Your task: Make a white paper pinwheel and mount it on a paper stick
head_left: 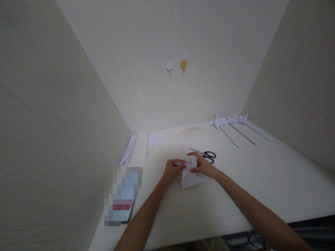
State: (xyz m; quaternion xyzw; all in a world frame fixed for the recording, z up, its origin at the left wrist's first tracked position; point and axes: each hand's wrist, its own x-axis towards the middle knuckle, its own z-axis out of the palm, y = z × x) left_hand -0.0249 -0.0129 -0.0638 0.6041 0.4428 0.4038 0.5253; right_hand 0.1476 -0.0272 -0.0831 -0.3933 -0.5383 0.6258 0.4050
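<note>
Between my hands is a white paper pinwheel (190,179), its cut corners partly folded inward and one flap pointing down and right over the table. My left hand (174,169) grips its left side, fingers closed on the paper near the centre. On the other side my right hand (201,164) pinches a raised, curled flap between thumb and fingers. Just beyond the right hand lie scissors (209,155) with black handles, their blades pointing left and partly behind the fingers. The exact spot where the fingertips meet the paper is partly hidden.
Finished paper pinwheels on sticks (230,122) lie at the back right. Rolled paper sticks (128,150) rest at the left, near another thin paper stick (147,148) and a paper square (156,138). Small yellowish bits (192,130) are scattered behind. A blurred phone (125,195) lies front left.
</note>
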